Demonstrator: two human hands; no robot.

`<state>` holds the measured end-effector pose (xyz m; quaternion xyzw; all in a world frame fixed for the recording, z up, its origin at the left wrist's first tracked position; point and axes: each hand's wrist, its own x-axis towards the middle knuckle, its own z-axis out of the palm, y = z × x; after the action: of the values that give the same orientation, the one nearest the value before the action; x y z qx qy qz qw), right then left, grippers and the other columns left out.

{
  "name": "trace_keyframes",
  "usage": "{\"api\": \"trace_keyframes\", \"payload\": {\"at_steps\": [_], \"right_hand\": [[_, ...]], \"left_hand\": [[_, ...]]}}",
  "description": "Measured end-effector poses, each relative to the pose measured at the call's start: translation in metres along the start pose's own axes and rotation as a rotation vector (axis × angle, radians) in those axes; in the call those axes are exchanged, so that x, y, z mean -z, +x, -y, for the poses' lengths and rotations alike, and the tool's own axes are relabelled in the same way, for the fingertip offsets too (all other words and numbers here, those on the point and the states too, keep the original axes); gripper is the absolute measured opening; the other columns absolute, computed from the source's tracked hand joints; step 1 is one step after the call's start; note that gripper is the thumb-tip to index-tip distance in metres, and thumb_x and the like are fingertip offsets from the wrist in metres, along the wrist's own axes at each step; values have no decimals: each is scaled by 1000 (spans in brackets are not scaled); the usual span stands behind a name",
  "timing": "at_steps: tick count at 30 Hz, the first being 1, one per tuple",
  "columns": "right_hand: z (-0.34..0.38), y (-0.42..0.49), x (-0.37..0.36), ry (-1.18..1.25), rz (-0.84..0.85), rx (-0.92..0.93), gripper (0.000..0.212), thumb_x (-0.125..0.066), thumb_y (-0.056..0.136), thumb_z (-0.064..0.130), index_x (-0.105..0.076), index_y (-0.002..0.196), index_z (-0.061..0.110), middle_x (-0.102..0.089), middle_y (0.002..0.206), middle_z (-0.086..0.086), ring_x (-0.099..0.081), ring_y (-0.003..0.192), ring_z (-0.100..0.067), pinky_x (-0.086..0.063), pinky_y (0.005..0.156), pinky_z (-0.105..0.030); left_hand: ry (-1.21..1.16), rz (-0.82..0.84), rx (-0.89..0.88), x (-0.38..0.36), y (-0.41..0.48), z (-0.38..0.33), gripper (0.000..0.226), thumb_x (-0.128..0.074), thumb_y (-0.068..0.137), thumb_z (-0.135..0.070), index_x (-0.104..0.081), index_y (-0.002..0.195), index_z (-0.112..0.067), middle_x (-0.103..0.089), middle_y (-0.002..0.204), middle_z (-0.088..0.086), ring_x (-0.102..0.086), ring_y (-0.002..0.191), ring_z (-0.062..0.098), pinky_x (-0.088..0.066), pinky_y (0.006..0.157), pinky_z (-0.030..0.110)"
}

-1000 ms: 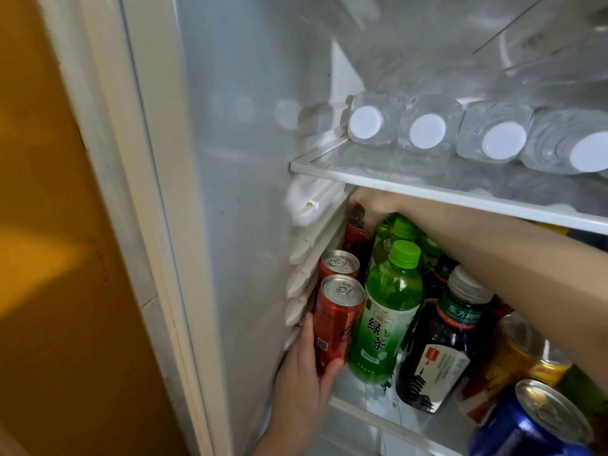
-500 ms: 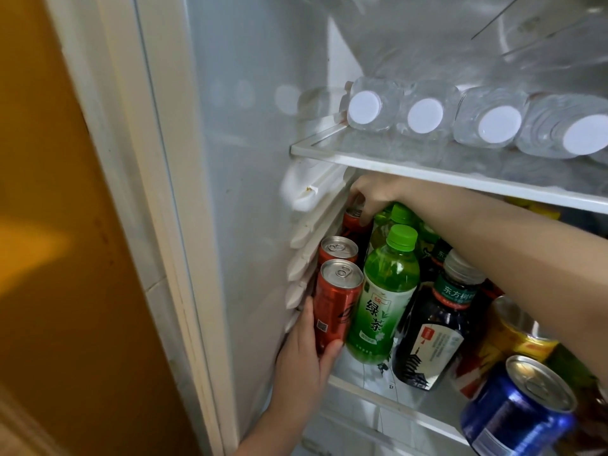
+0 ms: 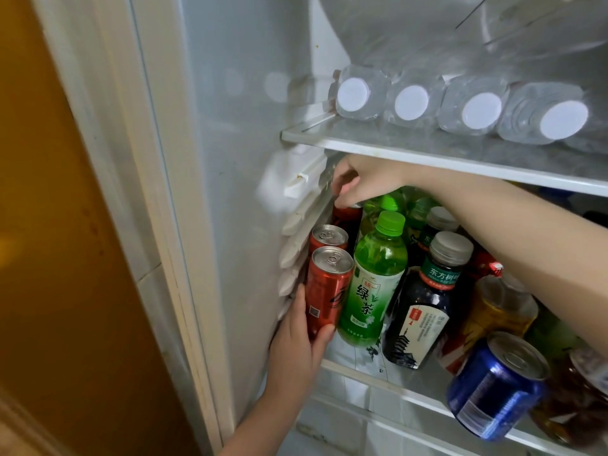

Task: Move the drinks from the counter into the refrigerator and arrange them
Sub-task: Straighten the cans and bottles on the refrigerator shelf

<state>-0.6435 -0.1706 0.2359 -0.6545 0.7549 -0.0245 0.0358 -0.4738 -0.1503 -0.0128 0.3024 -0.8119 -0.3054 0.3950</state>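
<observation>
Inside the open refrigerator, three red cans line the left wall of the lower shelf (image 3: pixel 362 366). My left hand (image 3: pixel 296 343) wraps the base of the front red can (image 3: pixel 325 291). A second red can (image 3: pixel 329 236) stands just behind it. My right hand (image 3: pixel 358 184) reaches in under the upper shelf and pinches the top of the rear red can (image 3: pixel 347 215). Beside the cans stand a green tea bottle (image 3: pixel 371 284) and a dark tea bottle (image 3: pixel 424 307).
Several water bottles (image 3: pixel 414 100) lie on the upper shelf (image 3: pixel 427 153), caps outward. More green bottles sit behind, a yellow bottle (image 3: pixel 503 307) and a blue can (image 3: pixel 496 383) to the right. White shelf rails (image 3: pixel 296 245) protrude from the left wall.
My right hand has lifted slightly and shifted to the top of the rear red can. My left hand stays on the front can; the view has drifted.
</observation>
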Motion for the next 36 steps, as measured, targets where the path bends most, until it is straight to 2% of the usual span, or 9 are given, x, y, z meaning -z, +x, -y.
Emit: {"api": "trace_keyframes", "payload": {"at_steps": [3,7,11,16,19,24,27,30,36], "right_hand": [[9,-7,0,-62,81,12,38,-73,80,32,-63,114,18,-63,112,1,-60,105,-19,-49,93,-34],[21,-5,-5,-210,234,18,53,-78,71,46,-63,117,24,-60,96,12,-58,90,-13,-47,70,-23],[25,1,-13,-263,279,18,62,-80,63,54,-61,116,28,-60,100,10,-58,90,-14,-46,68,-25],[24,4,-15,-196,276,-28,52,-70,67,65,-64,102,26,-70,91,5,-64,84,-12,-45,62,-25],[22,5,-14,-63,282,-45,40,-62,78,61,-68,88,23,-72,77,9,-69,76,-10,-50,70,-27],[21,12,-22,-194,318,-103,49,-64,69,69,-71,75,21,-72,69,3,-67,67,-12,-45,59,-22],[23,18,-25,-208,316,-95,45,-69,65,64,-72,72,20,-72,66,5,-65,65,-11,-44,57,-21],[21,21,-23,-235,313,-56,28,-73,65,48,-72,72,21,-72,70,5,-62,67,-13,-42,55,-22],[13,22,-19,-270,293,-2,49,-79,67,23,-67,114,18,-68,108,-1,-63,94,-21,-51,73,-29]], "left_hand": [[-8,-27,-2,0,-1,-1,72,-57,89,-39,-4,138,-38,-40,147,1,-39,126,6,-33,102,22],[-22,-45,0,0,-2,-1,72,-59,89,-38,-5,137,-40,-42,146,0,-35,121,1,-30,100,20],[-35,-44,7,1,-2,-1,73,-59,89,-37,-8,141,-37,-42,145,-1,-35,120,-1,-29,99,18],[-34,-50,12,0,-3,0,74,-57,89,-41,-14,147,-29,-43,145,-1,-35,119,-2,-29,99,18],[-38,-57,9,0,-3,-1,73,-57,88,-42,-12,146,-33,-44,144,-1,-36,119,-1,-30,98,19],[-41,-65,9,0,-3,1,73,-59,87,-42,-9,142,-39,-45,143,-3,-38,120,0,-32,99,20],[-57,-50,18,-1,-4,1,73,-48,84,-56,-7,143,-41,-43,144,-6,-38,122,-2,-32,100,20],[-56,-49,12,-1,-5,3,73,-48,84,-55,-7,143,-41,-44,143,-6,-38,120,-3,-31,99,18],[-38,-57,14,-2,-3,5,74,-55,87,-48,-6,142,-41,-45,143,-3,-37,119,-2,-32,98,20]]}}
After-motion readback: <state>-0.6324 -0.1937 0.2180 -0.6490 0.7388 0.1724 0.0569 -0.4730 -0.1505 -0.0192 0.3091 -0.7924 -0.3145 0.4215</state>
